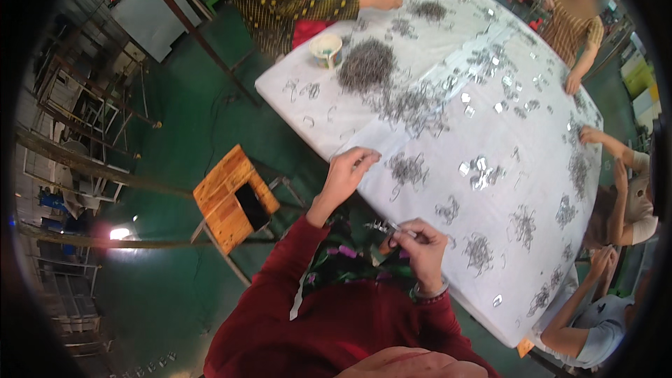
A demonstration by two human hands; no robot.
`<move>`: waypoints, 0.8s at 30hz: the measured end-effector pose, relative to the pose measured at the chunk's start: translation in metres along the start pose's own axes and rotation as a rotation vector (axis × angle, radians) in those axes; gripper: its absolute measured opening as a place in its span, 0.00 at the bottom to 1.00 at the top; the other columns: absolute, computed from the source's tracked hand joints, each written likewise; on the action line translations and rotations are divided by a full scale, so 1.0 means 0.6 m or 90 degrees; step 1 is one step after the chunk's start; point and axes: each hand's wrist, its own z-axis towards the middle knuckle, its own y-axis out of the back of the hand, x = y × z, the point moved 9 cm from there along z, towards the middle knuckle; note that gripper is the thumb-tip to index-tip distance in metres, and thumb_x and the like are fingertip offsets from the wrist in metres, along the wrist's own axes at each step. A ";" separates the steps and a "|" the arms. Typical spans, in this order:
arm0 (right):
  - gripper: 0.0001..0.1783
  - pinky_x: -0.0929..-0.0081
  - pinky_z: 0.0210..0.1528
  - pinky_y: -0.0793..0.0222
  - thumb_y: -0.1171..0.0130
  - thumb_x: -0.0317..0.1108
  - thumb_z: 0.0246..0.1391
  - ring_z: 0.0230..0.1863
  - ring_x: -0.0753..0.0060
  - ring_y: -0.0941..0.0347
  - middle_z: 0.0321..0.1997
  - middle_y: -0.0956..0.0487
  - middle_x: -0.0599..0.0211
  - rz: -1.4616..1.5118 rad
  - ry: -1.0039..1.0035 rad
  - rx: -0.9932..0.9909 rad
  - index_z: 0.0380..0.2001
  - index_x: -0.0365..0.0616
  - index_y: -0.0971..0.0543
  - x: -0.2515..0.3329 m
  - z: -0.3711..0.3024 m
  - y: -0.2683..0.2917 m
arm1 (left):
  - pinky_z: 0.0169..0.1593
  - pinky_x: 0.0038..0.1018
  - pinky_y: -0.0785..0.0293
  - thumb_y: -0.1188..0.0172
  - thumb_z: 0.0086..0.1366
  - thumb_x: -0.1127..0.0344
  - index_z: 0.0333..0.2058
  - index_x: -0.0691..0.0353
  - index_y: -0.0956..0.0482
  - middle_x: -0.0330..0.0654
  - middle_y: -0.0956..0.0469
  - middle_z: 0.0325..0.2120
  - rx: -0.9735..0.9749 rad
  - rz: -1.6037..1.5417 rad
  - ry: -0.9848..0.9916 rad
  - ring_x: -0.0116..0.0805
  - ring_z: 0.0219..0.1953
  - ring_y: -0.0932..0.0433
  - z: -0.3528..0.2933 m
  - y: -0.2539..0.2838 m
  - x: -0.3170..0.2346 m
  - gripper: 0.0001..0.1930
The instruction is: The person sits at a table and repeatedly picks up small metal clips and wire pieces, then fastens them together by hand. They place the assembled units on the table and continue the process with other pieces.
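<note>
My left hand [348,176] is at the table's near left edge, thumb and fingers pinched together; what they hold, if anything, is too small to make out. Lower and to the right, my right hand [425,246] is closed on a small bunch of thin metal wire pieces [379,226], which stick out to the left from its fingertips over my lap. On the white-covered table [483,210], a small heap of bent wire pieces [407,168] lies just right of my left hand. Shiny flat metal pieces [481,172] lie farther right.
A large wire heap [367,65] and a pale cup [326,50] are at the far left of the table. Other people's hands [381,1] work around its far and right sides. Left of me stands a wooden stool [222,199] with a black flat object [251,206] on it.
</note>
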 end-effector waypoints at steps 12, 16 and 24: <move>0.05 0.90 0.22 0.36 0.38 0.18 0.47 0.26 0.82 0.24 0.27 0.21 0.68 0.010 0.000 -0.010 0.30 0.35 0.20 0.012 -0.007 0.020 | 0.42 0.35 0.29 0.49 0.58 0.72 0.29 0.64 0.28 0.45 0.30 0.30 0.130 0.613 -0.392 0.45 0.40 0.29 0.178 -0.125 0.056 0.03; 0.03 0.89 0.23 0.37 0.39 0.20 0.47 0.25 0.83 0.26 0.25 0.21 0.69 -0.043 -0.014 -0.009 0.29 0.35 0.21 0.015 -0.006 0.009 | 0.38 0.33 0.28 0.47 0.59 0.69 0.30 0.64 0.27 0.44 0.26 0.30 0.103 0.555 -0.301 0.42 0.38 0.26 0.138 -0.077 0.027 0.05; 0.06 0.87 0.29 0.31 0.41 0.16 0.48 0.28 0.81 0.25 0.30 0.21 0.65 0.029 0.026 -0.030 0.32 0.32 0.21 -0.009 -0.015 0.011 | 0.37 0.25 0.28 0.40 0.57 0.73 0.31 0.66 0.22 0.41 0.21 0.29 0.149 0.000 0.014 0.29 0.30 0.24 -0.067 -0.041 -0.131 0.04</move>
